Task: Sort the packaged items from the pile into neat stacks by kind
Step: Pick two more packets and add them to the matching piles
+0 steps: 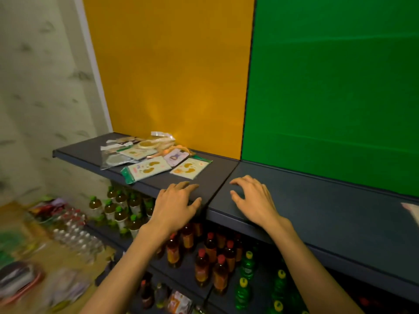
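While both hands' fingers [189, 189] spread empty, the pile [150, 155] sprawls (flat, clear-wrapped packets) unsorted.

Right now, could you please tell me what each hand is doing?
Left hand: open, empty, palm down on the shelf edge.
Right hand: open, empty, fingers spread on the shelf.

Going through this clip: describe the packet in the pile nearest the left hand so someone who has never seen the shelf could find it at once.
Start at the dark shelf below the yellow back panel, where the pile of packets lies. At the pile's right front edge, just beyond the left hand, lies a flat cream packet printed with brown blobs. Unlike its near twin to the left, its green strip runs along the far edge.
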Demonstrator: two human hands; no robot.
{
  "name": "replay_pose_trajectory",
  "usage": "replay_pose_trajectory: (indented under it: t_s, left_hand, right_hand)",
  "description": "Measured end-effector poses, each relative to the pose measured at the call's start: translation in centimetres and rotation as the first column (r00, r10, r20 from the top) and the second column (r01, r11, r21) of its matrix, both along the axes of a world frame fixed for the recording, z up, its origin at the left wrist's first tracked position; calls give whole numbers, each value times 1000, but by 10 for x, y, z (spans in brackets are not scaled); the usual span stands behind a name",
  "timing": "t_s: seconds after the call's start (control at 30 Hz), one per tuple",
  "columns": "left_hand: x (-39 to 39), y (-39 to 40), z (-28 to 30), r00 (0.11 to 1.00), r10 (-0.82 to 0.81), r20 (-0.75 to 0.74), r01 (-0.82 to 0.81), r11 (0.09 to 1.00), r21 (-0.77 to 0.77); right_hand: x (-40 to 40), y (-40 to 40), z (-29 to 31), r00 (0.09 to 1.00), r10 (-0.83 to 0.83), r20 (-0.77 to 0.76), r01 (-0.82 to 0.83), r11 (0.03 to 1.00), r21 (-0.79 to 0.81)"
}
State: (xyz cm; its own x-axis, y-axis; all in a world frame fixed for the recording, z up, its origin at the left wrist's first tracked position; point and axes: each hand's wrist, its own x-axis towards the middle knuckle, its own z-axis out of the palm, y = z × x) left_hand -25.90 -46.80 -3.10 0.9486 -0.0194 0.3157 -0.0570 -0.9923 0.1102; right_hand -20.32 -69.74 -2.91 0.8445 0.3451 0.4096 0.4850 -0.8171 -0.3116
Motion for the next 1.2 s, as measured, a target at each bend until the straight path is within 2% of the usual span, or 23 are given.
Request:
replay_pose_trajectory:
  t_s: [0.27,0.47,0.6,0.97,1.2]
  left_hand:
    - [12,130,4,998,60,-27,-60,998,8]
    - [52,190,-2,998,46,-43,-46,999,7]
    - [94,223,-6,994,15,-110,-11,999,35]
    - [199,271,-5,944,-85,-318,122,988,98]
    - [227,275,-11,953,-147,-265,134,989,-66]
  right_hand:
    - [26,113,0,1000,-4,-25,3,999,-34]
    - [61,165,-16,998,-46,-50,45,999,-22]
    - [89,192,-29,994,-81,-73,80,997,-9]
    - [156,233,-34,939,-309,-150,317,948,29]
    - [156,239,-36,895,-419,-151,422,907,-12]
